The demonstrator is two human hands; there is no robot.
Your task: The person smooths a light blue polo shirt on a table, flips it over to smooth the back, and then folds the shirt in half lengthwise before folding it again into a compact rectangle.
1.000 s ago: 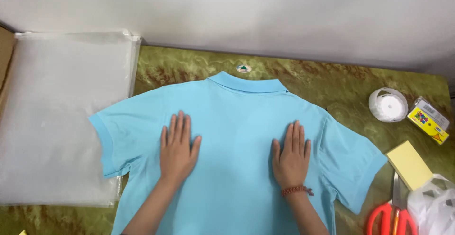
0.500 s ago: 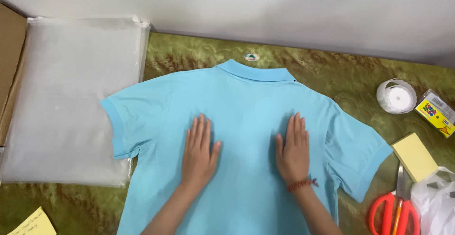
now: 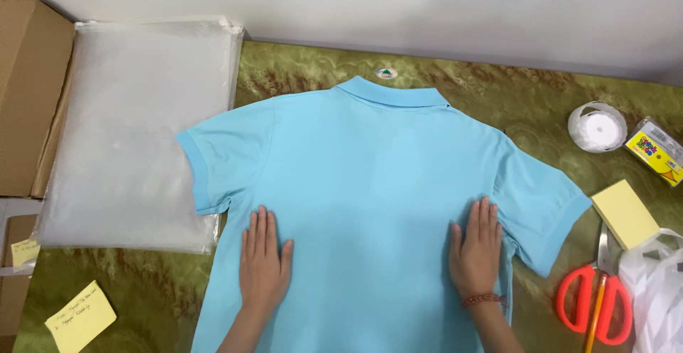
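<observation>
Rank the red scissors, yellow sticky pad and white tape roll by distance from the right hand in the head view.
From the right hand:
1. Red scissors, lower right.
2. Yellow sticky pad, right, past the sleeve.
3. White tape roll, upper right, farthest.

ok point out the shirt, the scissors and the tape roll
shirt [image 3: 370,175], head view, middle of the back panel
scissors [image 3: 594,303], head view, red handle loops
tape roll [image 3: 597,127], head view, white rim of the roll
</observation>
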